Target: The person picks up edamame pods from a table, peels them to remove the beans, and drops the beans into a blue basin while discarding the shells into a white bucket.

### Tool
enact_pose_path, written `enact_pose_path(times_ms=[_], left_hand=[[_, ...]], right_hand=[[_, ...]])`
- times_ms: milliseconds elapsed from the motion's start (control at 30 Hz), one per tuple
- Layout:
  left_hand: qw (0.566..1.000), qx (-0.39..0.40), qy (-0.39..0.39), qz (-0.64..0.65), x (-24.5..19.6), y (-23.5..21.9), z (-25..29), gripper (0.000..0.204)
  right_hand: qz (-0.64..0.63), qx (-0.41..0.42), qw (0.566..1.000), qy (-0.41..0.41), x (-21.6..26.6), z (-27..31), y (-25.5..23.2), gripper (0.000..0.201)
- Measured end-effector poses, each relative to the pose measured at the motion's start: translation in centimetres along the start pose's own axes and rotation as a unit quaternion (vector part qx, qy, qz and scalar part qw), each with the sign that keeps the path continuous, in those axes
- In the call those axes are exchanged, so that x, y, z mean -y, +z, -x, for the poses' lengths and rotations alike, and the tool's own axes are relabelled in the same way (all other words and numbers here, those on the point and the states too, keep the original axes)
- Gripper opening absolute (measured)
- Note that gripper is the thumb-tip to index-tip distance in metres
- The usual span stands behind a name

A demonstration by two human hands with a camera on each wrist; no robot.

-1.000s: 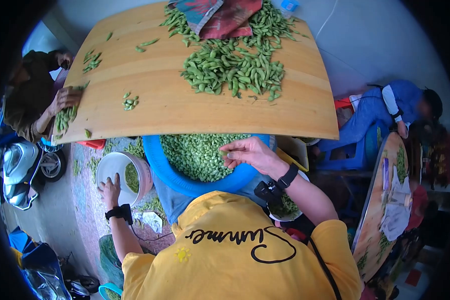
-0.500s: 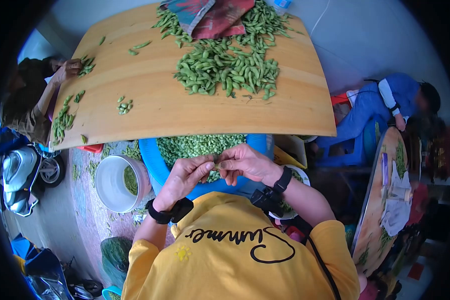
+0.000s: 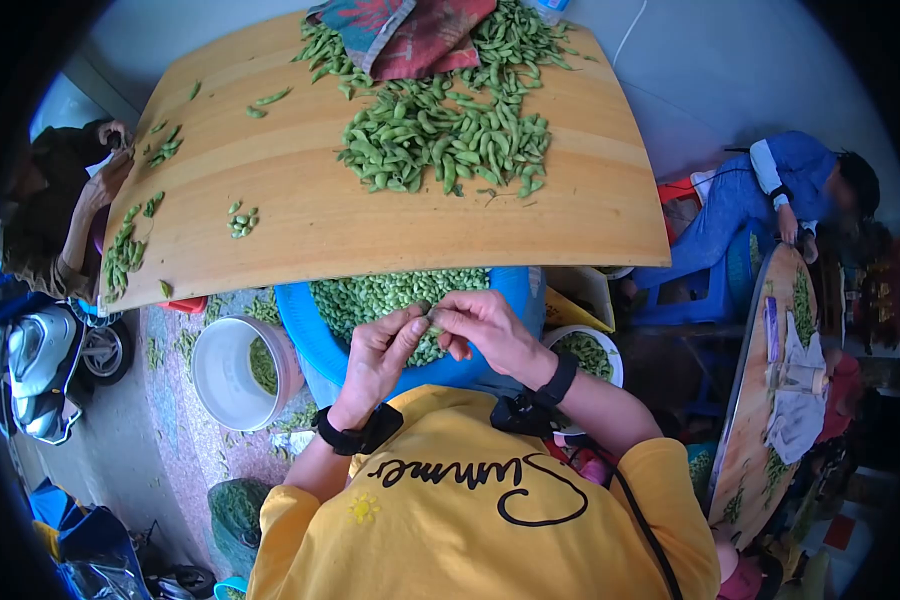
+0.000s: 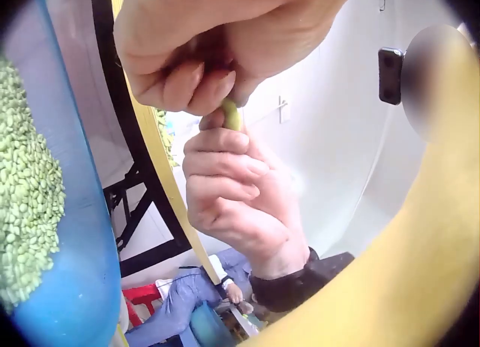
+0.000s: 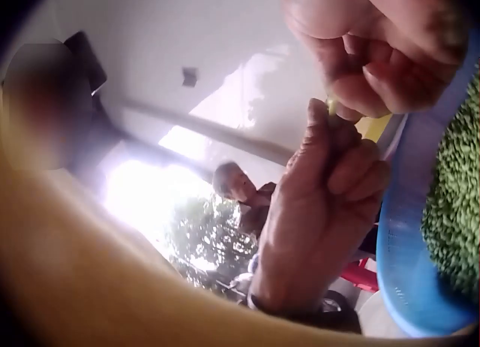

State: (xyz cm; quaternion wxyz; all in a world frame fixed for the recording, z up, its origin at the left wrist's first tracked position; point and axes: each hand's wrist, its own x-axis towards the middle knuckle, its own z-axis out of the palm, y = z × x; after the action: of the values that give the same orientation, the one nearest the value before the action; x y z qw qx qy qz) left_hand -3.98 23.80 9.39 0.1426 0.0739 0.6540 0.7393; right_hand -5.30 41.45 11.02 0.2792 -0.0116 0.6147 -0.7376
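Note:
Over a blue basin (image 3: 300,335) filled with shelled green beans (image 3: 390,300), my two hands meet fingertip to fingertip. A small green bean pod (image 4: 232,116) is pinched between them, mostly covered by fingers. My left hand (image 3: 375,360) holds one end with thumb and curled fingers. On the other end are the thumb and forefinger of my right hand (image 3: 492,330), its other fingers curled in. In the right wrist view only a pale sliver of the pod (image 5: 332,107) shows between the fingertips.
A wooden table (image 3: 270,220) beyond the basin bears a heap of pods (image 3: 440,140) under a red cloth sack (image 3: 420,40). Left stands a whitish bucket (image 3: 235,370); right, a white bowl of pods (image 3: 590,355). People sit at the far left and right.
My left hand has come from over the whitish bucket to meet my right hand at the pod. The person at left has drawn their hands back from the pods to the table edge.

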Motion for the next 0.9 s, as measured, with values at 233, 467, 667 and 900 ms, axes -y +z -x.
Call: enact_pose_path(times_ms=[233, 467, 667, 900], left_hand=[[0.997, -0.029, 0.019, -0.066, 2.9, 0.2, -0.2, 0.020], [0.989, -0.021, 0.029, -0.145, 3.6, 0.2, -0.4, 0.021], [0.966, -0.101, 0.188, -0.145, 4.8, 1.4, -0.9, 0.019], [0.965, -0.165, 0.099, 0.176, 4.4, 0.0, -1.4, 0.011]], right_hand=[[0.152, -0.074, 0.982, -0.081, -1.5, -0.2, 0.2, 0.009], [0.142, -0.090, 0.986, -0.015, -1.5, -0.5, -0.5, 0.010], [-0.106, -0.012, 0.994, -0.024, -2.5, -1.3, -0.6, 0.013], [0.499, -0.073, 0.819, -0.274, 0.5, -2.0, -1.5, 0.033]])
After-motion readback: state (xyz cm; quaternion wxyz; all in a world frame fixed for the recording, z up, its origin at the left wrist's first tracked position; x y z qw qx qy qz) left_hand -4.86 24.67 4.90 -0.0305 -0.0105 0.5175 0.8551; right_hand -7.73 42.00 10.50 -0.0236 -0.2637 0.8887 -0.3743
